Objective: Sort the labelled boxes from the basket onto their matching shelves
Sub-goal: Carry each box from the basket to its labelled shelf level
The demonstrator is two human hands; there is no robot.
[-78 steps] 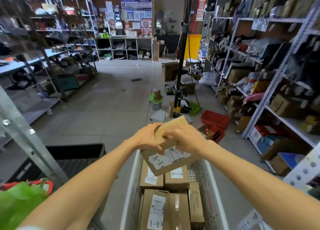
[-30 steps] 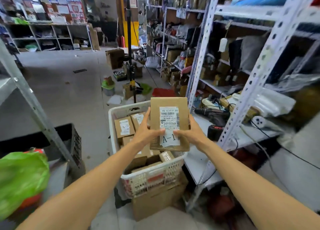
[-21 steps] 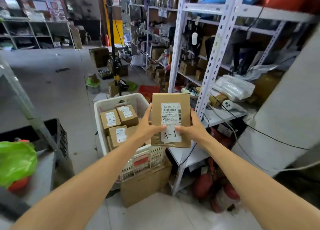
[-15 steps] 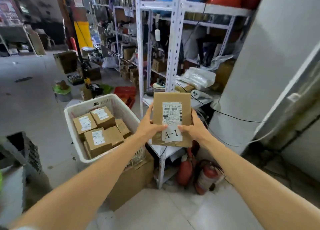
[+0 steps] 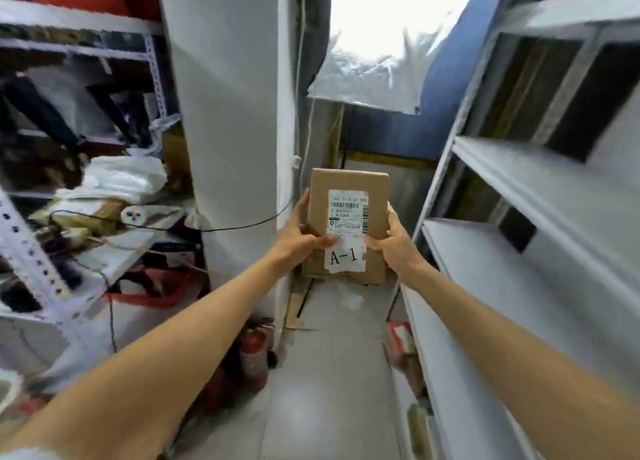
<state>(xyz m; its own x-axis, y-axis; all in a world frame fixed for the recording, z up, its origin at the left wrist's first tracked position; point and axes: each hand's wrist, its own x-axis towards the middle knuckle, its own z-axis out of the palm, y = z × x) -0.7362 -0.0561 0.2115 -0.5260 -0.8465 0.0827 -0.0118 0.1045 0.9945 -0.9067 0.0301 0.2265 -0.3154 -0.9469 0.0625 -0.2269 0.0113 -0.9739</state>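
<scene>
A brown cardboard box (image 5: 349,196) with a white shipping label marked "A-1" stands upright in front of me at arm's length. My left hand (image 5: 298,238) grips its left edge, thumb across the front. My right hand (image 5: 394,243) grips its right edge, thumb on the label. A white metal shelf rack (image 5: 526,189) with bare boards runs along the right side, close to the box. The basket is out of view.
A wide white pillar (image 5: 228,113) rises left of the box. Left of it stands a cluttered rack (image 5: 31,252) with bags and cables. Red fire extinguishers (image 5: 254,352) stand at the pillar's foot. A narrow floor aisle (image 5: 329,373) runs ahead toward a bright covered window (image 5: 377,34).
My view has swung right, away from the basket and the cluttered racks, to the pillar and the white shelf rack. Both hands keep the same hold on the A-1 box.
</scene>
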